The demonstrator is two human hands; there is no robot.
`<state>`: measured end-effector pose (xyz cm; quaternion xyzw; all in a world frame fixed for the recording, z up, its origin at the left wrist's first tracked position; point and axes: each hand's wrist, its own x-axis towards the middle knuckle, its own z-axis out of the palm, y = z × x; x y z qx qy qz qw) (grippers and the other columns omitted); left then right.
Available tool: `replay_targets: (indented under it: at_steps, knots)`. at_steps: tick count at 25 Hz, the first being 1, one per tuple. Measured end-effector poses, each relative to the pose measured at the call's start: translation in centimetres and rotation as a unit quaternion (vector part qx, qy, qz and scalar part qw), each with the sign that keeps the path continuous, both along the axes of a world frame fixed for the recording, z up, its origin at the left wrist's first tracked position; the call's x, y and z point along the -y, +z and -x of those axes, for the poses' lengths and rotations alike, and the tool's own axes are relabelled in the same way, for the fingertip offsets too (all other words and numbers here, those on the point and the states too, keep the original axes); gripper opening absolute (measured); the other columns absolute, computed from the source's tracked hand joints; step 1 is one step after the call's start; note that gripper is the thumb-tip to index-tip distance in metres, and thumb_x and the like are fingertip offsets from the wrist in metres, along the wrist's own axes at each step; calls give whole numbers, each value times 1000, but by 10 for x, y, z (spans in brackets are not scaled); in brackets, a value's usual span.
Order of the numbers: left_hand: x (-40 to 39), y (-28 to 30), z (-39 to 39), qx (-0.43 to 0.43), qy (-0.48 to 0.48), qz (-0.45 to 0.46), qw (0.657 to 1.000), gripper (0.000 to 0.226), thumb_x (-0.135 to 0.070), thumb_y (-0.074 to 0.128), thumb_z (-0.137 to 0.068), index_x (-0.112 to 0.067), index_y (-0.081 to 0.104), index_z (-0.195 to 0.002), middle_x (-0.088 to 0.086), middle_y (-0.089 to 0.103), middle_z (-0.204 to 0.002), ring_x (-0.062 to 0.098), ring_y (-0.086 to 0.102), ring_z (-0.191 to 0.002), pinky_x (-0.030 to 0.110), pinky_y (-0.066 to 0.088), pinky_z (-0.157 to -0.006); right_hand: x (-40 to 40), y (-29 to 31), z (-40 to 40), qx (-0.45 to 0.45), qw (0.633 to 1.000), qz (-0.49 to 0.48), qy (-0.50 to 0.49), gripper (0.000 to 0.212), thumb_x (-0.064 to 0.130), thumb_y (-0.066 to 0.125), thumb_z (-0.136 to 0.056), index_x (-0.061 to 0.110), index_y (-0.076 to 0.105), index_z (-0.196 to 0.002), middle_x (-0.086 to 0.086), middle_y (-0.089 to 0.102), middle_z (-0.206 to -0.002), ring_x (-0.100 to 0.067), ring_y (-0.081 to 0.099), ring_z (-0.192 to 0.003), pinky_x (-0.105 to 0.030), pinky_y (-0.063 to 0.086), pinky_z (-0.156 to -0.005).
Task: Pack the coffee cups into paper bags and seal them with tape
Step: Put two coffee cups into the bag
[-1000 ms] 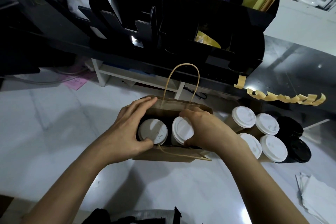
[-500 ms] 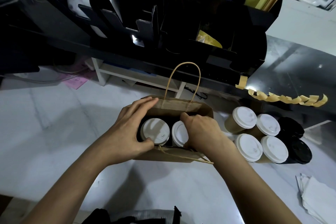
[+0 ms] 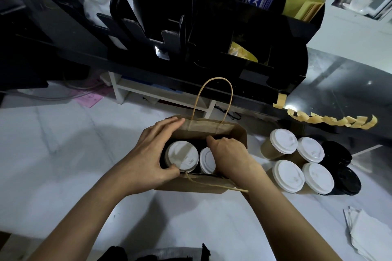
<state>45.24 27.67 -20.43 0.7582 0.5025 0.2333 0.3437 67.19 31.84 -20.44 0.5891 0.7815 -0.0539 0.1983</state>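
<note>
A brown paper bag stands open near the middle of the white desk, toward its back edge, with two white-lidded cups inside. The left cup shows its whole lid; the right cup is half covered by the right hand, whose fingers curl down over the lid and into the bag, so it seems to grip that cup, though the fingertips are hidden. The left hand holds the bag's left end, fingers laid along the far wall and thumb pressed at the near rim, just beside the left cup. One twine handle stands upright at the far side; the other handle lies flopped over the near wall.

Just right of the bag, four more white-lidded cups cluster together, touching two black-lidded cups further right. Behind them, strips of yellowish tape hang in a row from the edge of a black counter. A black organiser with slots rises behind the bag. White paper sheets lie at the desk's right near corner.
</note>
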Motion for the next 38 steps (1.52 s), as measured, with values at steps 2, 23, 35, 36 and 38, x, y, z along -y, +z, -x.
replay_targets:
  at_steps: [2,23,35,36,38]
  knots:
    - [0,1,0,-3,-5,3,1000,97,-23,71,-79,-48,14,-153,-40,7,-152,-8,8,-143,24,24,-112,0,-2,-4,-24,999,21,-15,56,15,74,-86,17,46,-135,-5,66,-116,-26,64,-106,-35,54,-81]
    - [-12,17,-11,-59,35,-71,995,72,-30,57,-97,-52,15,-151,-27,31,-143,-4,19,-130,26,29,-100,18,74,-60,-299,946,-106,-74,20,39,62,-95,33,65,-114,14,65,-104,-3,63,-92,-36,57,-84]
    - [-42,98,-31,-37,-2,-163,986,61,-37,50,-99,-52,20,-150,-38,26,-141,-11,17,-134,17,26,-102,-7,128,-67,-407,874,-257,-63,20,31,62,-97,34,62,-117,21,63,-93,4,61,-89,-26,55,-76]
    - [-47,107,-33,-38,-4,-174,984,60,-37,50,-99,-52,21,-150,-40,25,-140,-12,16,-134,15,25,-101,-11,134,-67,-412,870,-263,-60,20,31,62,-98,35,62,-117,21,63,-94,4,62,-89,-25,55,-76]
    - [-58,124,-37,-39,-8,-195,980,58,-37,50,-99,-50,25,-149,-41,25,-138,-11,17,-134,15,24,-101,-21,146,-67,-420,864,-271,-54,20,31,62,-98,35,62,-117,20,65,-96,3,63,-89,-26,56,-78]
